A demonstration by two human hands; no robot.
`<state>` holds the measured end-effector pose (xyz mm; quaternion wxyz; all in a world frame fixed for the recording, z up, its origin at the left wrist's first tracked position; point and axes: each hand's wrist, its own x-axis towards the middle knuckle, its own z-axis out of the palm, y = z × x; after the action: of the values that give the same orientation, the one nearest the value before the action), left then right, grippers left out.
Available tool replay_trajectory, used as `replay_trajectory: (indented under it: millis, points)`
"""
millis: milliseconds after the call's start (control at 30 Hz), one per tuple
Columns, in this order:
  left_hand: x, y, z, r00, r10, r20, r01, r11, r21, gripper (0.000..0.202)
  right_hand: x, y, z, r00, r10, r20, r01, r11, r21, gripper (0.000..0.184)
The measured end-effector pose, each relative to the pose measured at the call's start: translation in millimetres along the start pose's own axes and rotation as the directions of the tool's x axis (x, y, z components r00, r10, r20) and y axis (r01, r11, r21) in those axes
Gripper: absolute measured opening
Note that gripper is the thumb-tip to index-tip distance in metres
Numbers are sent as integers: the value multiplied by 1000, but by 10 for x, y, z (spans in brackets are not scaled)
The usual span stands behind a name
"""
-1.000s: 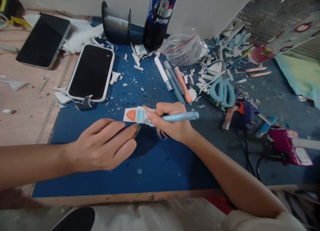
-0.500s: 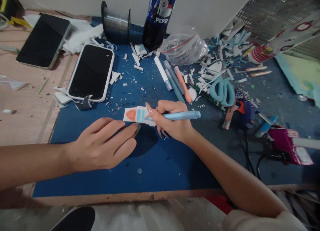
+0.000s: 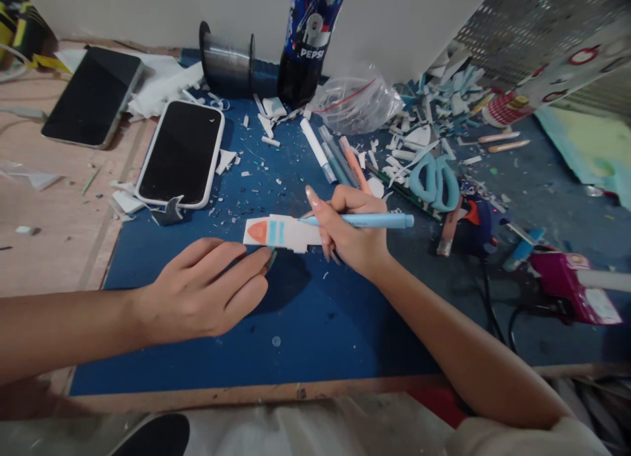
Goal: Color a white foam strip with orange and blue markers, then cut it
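Right hand (image 3: 352, 236) pinches a blue marker (image 3: 367, 221); left hand (image 3: 207, 295), fingers together, barely pins the centre-frame cutout (image 3: 279, 234), which could slide, smearing colour.

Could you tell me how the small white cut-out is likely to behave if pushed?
The white cut-out looks thin and flat, so it is probably very light and apt to slide on the blue mat. The left hand rests at its edge, likely steadying it against the pen.
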<state>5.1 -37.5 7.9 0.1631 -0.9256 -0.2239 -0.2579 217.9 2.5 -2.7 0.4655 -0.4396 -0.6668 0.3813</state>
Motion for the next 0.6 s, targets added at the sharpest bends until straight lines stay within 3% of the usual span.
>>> replay_trajectory:
  millis: [167,300,467,600]
  points:
    - [24,-1,7,1000,-3,8,3,1000,-11,19,-10,-16,-13,1000,-11,-9,11,1000,23,35]
    - [39,-3,2,1000,-15,12,15,1000,-24,19,2,-76,-28,997,71,-28,-70,997,38,25]
    - [50,-16,-16,1000,-7,11,7,999,-44,19,-22,-106,35,996,84,29,-85,994,73,38]
    - [52,-24,-19,1000,15,25,-14,999,-33,18,-61,-119,119,994,66,93,-66,998,-6,39]
